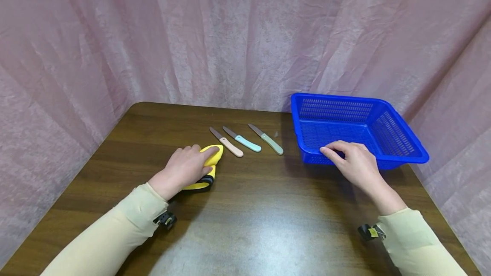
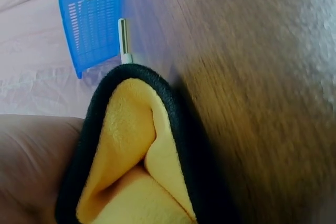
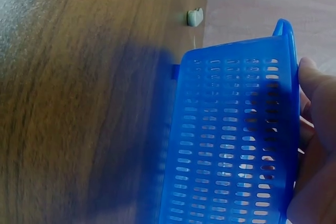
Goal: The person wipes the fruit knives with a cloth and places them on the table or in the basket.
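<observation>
My left hand point(image 1: 184, 167) grips a folded yellow cloth point(image 1: 215, 156) with black edging, low over the left part of the table. In the left wrist view the cloth point(image 2: 131, 114) bulges out in a loop beside the hand. Over at the right, my right hand point(image 1: 354, 163) pinches the near rim of a blue plastic basket point(image 1: 360, 97). The right wrist view has the thumb at the rim and fingers behind the slotted wall of the basket point(image 3: 226, 129). No contents show inside the basket.
Three small knives lie between the hands, blades pointing away: one with a pink handle point(image 1: 232, 147), one light blue point(image 1: 248, 144), one green point(image 1: 273, 145). The wooden table point(image 1: 245, 208) ends at a pink curtain point(image 1: 230, 41) behind.
</observation>
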